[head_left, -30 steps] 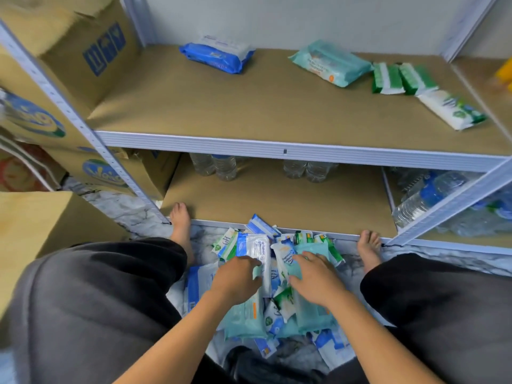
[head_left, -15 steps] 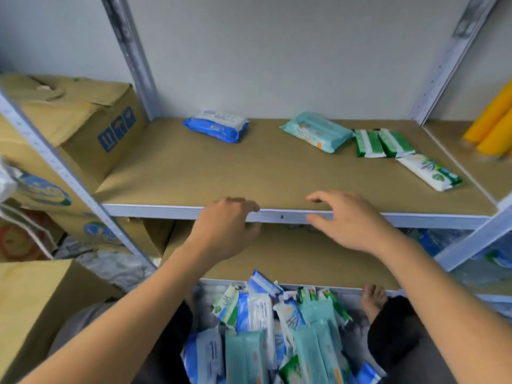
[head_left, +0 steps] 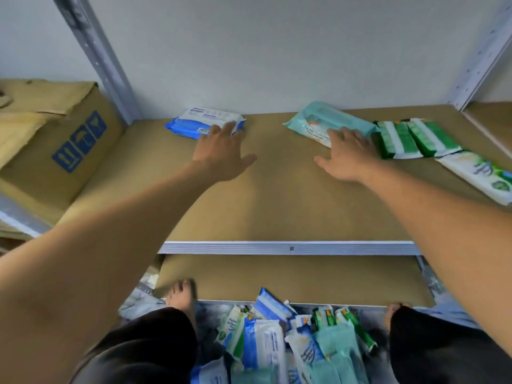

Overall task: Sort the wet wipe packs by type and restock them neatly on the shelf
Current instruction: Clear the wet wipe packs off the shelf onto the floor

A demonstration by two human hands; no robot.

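My left hand [head_left: 221, 155]: fingers straight, touching blue pack [head_left: 198, 120], shelf [head_left: 277, 209] back-left. Right hand [head_left: 349, 157]: splayed on teal pack [head_left: 318, 117], shelf back-centre. Packs look soft, light, slick; I'd grip long edges.

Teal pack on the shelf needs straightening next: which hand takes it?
Right hand, probably: its fingers reach the teal pack's near edge, while the left hand is across on the blue pack.
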